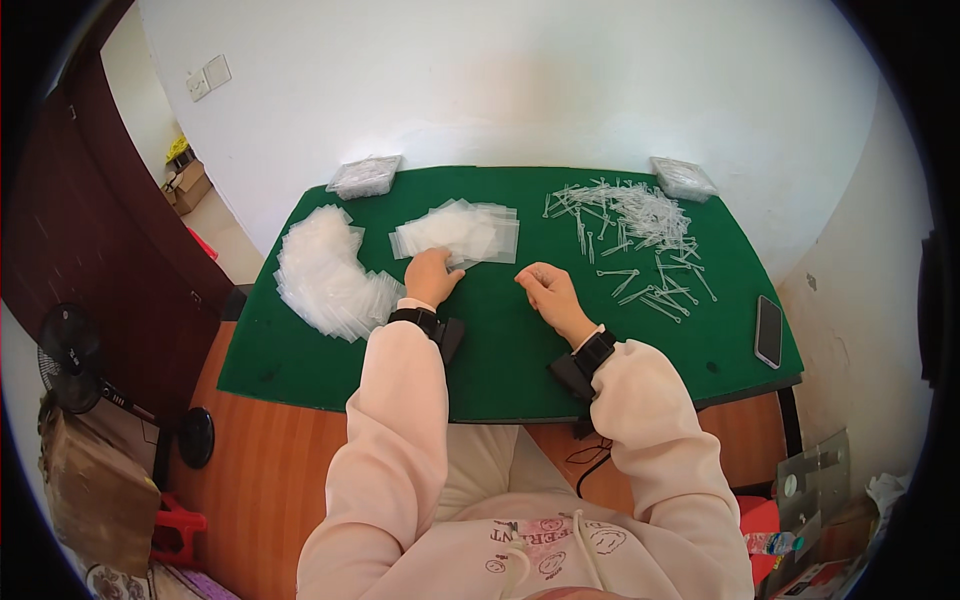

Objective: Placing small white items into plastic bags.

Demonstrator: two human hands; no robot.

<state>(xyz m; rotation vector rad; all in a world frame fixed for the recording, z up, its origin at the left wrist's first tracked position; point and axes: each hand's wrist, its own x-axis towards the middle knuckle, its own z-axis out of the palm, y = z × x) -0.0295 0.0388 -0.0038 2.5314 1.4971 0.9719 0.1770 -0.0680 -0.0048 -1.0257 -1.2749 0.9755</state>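
Note:
My left hand (430, 278) rests at the near edge of the middle pile of clear plastic bags (480, 232), thumb held apart from the fingers. Its fingertips are partly hidden against the bags. To the right, over bare green cloth, my right hand (553, 295) has its fingers curled in and closed; whatever they hold, if anything, is too small to tell. A curved spread of overlapping clear bags (325, 270) lies left of my left hand. Beyond my right hand is a loose heap of thin, clear two-pronged plastic pieces (645, 215) with small loops at one end.
Clear plastic boxes stand at the table's back left (365, 177) and back right (684, 179) corners. A phone (768, 332) lies by the right edge of the green-covered table (500, 370). A white wall (500, 90) rises behind it. A black fan (75, 345) stands at left.

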